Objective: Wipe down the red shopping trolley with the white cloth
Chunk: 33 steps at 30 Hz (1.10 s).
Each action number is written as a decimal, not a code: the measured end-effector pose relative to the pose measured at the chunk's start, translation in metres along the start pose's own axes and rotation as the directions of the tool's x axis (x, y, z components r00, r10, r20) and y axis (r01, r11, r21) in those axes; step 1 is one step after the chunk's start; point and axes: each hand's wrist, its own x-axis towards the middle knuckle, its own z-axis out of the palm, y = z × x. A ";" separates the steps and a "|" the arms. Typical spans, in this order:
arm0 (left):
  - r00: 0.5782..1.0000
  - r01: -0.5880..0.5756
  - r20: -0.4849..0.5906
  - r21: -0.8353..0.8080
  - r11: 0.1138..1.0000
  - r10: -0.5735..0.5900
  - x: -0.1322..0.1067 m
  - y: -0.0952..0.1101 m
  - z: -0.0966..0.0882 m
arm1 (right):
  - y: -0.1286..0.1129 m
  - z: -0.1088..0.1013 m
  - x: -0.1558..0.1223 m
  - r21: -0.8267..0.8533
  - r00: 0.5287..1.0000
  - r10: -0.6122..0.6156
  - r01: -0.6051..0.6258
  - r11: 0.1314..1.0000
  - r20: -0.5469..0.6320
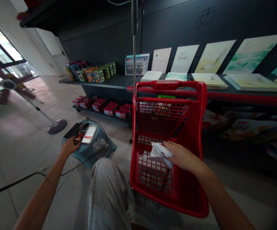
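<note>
My right hand (180, 155) is closed around a crumpled white cloth (161, 150), held over the basket of a red plastic shopping cart (205, 191). A thin pale strip sticks out to the left below the cloth; I cannot make out what it is. On the left, my left hand (69, 147) reaches to a blue-grey plastic stool (90, 156). Its fingers are closed at the lower edge of a dark phone (79, 135) with a lit, coloured screen. Beside that phone lies a white, blurred-out rectangle (90, 134), and a black flat object (71, 130) sits behind my fingers.
Behind the cart runs a dark shelf (119, 81) with small boxes (97, 75), a pen set (137, 65) and upright notebooks (185, 59). Red packs (109, 108) fill the lower shelf. A standing fan (9, 84) is at left. A black cable (73, 168) crosses from stool to floor.
</note>
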 end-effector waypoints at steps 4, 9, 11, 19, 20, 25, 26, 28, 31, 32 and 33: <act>0.998 -0.060 0.029 -0.043 0.997 0.061 0.016 -0.006 0.004 | -0.002 -0.002 -0.001 0.007 1.000 0.010 -0.010 1.000 0.001; 0.998 -0.048 0.039 -0.061 0.997 0.050 0.022 -0.009 0.004 | -0.003 -0.003 -0.001 0.015 1.000 0.012 -0.012 1.000 0.011; 0.998 -0.014 0.061 -0.069 0.998 0.018 0.022 -0.007 0.002 | -0.003 -0.003 -0.001 0.011 1.000 0.017 -0.018 1.000 0.022; 0.996 0.084 0.048 -0.074 0.994 -0.080 0.013 0.002 -0.002 | -0.007 -0.006 -0.002 0.000 0.999 0.013 -0.013 1.000 0.031; 0.995 0.089 0.045 -0.065 0.994 -0.086 0.011 0.003 -0.003 | -0.008 -0.007 -0.002 0.001 0.999 0.016 -0.017 1.000 0.035; 0.994 0.067 0.084 -0.048 0.997 -0.063 0.002 0.013 -0.018 | -0.009 -0.007 -0.002 -0.009 0.999 0.021 -0.021 1.000 0.031; 0.994 0.066 0.086 -0.041 0.997 -0.062 -0.001 0.016 -0.023 | -0.009 -0.006 -0.002 -0.011 1.000 0.016 -0.015 1.000 0.026; 0.997 0.070 0.037 -0.025 0.997 -0.069 -0.014 0.027 -0.037 | -0.008 -0.005 -0.002 -0.011 1.000 -0.007 0.008 1.000 0.015; 0.976 0.085 -0.193 -0.074 0.994 -0.098 -0.049 0.059 -0.061 | -0.005 -0.006 0.002 -0.017 0.999 -0.033 0.033 0.999 0.006; 0.959 0.082 -0.261 -0.120 0.989 -0.112 -0.065 0.075 -0.070 | -0.004 -0.007 0.004 -0.033 0.999 -0.032 0.032 0.999 0.011; 0.944 0.061 -0.309 -0.181 0.982 -0.115 -0.082 0.095 -0.078 | -0.004 -0.009 0.009 -0.060 0.999 -0.027 0.028 0.998 0.024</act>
